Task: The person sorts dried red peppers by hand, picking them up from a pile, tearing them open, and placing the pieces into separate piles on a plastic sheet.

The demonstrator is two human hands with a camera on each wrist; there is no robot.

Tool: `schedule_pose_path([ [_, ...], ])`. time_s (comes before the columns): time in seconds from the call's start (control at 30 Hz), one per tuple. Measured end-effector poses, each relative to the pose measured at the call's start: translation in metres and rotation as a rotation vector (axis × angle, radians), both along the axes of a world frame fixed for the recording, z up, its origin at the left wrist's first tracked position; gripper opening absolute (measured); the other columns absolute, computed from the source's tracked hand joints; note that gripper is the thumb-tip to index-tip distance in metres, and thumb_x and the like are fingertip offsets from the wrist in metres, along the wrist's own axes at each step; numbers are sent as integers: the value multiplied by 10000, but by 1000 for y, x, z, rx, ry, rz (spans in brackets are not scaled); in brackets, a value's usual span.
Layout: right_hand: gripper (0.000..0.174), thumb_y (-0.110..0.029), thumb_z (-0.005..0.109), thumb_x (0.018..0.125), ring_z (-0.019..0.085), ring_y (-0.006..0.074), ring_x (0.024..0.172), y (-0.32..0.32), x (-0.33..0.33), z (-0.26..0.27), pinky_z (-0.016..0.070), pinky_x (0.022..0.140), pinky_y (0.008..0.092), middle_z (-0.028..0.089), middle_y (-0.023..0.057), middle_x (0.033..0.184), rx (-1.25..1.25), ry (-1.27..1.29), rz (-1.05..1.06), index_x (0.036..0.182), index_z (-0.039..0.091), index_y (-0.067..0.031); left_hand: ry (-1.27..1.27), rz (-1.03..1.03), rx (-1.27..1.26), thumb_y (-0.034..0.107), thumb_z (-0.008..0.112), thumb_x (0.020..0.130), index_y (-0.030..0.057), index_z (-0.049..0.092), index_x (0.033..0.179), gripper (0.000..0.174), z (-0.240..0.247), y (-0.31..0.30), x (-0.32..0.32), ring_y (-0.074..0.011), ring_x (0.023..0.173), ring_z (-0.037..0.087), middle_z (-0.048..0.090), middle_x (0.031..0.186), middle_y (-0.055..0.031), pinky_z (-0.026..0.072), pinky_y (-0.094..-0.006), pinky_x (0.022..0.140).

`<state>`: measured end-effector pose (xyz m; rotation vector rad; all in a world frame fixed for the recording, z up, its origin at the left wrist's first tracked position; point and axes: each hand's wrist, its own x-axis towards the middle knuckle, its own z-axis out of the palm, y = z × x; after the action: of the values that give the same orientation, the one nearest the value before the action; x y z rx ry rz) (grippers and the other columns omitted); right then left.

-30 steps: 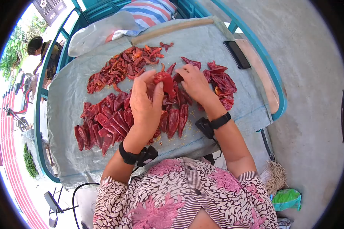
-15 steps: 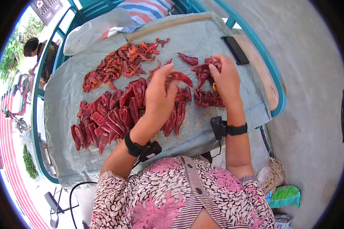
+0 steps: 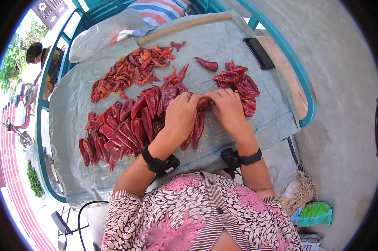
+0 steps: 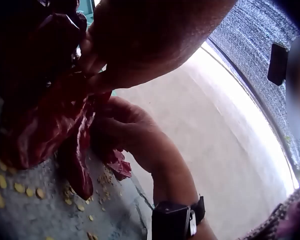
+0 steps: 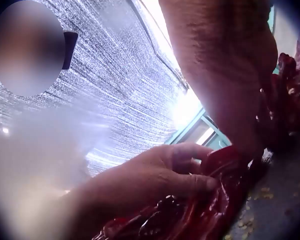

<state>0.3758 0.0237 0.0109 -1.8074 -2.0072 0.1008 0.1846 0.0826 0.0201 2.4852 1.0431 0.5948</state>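
Both hands meet over the front row of dried red chili peppers, with one red chili pepper (image 3: pixel 204 103) between their fingertips. My left hand (image 3: pixel 182 113) grips the pepper's left part. From the other side, my right hand (image 3: pixel 228 108) pinches its right end, fingers bent down over it. In the right wrist view the left thumb lies along a glossy red chili pepper (image 5: pixel 224 172). The fingers cover most of the held pepper. A heap of whole large peppers (image 3: pixel 124 129) spreads left of the hands, and a smaller pile of dark red peppers (image 3: pixel 247 88) lies just beyond the right hand.
Smaller, orange-red pepper pieces (image 3: pixel 132 71) form a pile toward the back. A single pepper (image 3: pixel 206 64) lies apart from the piles. Pale seeds dot the grey-green sheet (image 3: pixel 163 188). A black phone (image 3: pixel 259 53) sits at the right, inside the teal rail (image 3: pixel 295 77).
The right hand reached to the right pile and has come back left to meet the left hand. The curved pepper the left hand held up is now lowered between both hands.
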Motion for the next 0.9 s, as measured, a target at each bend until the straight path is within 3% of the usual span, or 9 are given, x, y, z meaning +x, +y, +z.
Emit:
schedule_pose_path([
  [0.17,366,-116,709,829,605,304,1051,2,10,22,448,910,462,670,67,1060,-34,47,-121,1190,664,-160,-259,79,-178,8,614,901,65,580,1244,349,5,2,-4,-425,1017,621,588,1111,-195,517,-510,834],
  [0.3,316,-141,725,823,600,296,1052,6,10,27,439,925,463,667,62,1012,138,90,-280,1136,684,-159,-326,206,-158,1,616,912,59,572,1252,348,14,6,-5,-420,971,625,588,1090,-199,532,-479,811],
  [0.33,310,-146,730,820,598,293,1053,4,8,26,434,934,466,666,61,1006,141,97,-241,1127,687,-158,-339,232,-1,-23,677,895,36,612,1233,349,10,11,-6,-258,888,643,620,1028,-136,540,-367,789],
  [0.43,323,-150,741,808,592,283,1051,-5,-5,21,414,977,488,666,58,996,92,20,-101,1127,689,-156,-421,288,-145,-15,688,900,33,612,1243,354,18,18,-9,-234,902,643,625,1013,-115,541,-361,796],
  [0.47,332,-150,744,804,590,280,1049,-7,-9,18,406,993,497,665,56,995,68,-23,-48,1131,688,-155,-441,290,-269,-11,695,903,32,605,1273,383,22,19,-8,-218,974,641,637,1098,-112,535,-343,844],
  [0.57,329,-141,741,800,588,273,1029,-5,-18,7,382,1037,527,662,57,981,27,-46,-65,1125,688,-156,-650,38,-275,-8,693,909,34,587,1316,423,34,15,5,-222,1104,622,633,1220,-127,517,-336,912],
  [0.6,325,-137,738,800,588,273,1026,-5,-19,6,377,1045,532,661,57,977,26,-64,-73,1121,687,-156,-497,14,-154,3,679,905,55,566,1364,475,33,17,4,-273,1230,575,608,1329,-143,475,-385,1001],
  [0.73,306,-129,724,804,592,274,1012,-4,-19,1,355,1070,548,662,55,958,47,-99,-100,1105,683,-157,-7,2,107,55,686,861,103,587,1355,507,2,19,0,-369,1299,500,646,1270,-124,363,-502,1091],
  [0.9,281,-126,706,812,605,270,990,-4,-9,14,341,1077,534,678,46,942,86,15,-176,1089,674,-162,55,-62,198,67,722,815,125,629,1296,493,-11,16,1,-309,1219,532,666,1164,-83,308,-513,1108],
])
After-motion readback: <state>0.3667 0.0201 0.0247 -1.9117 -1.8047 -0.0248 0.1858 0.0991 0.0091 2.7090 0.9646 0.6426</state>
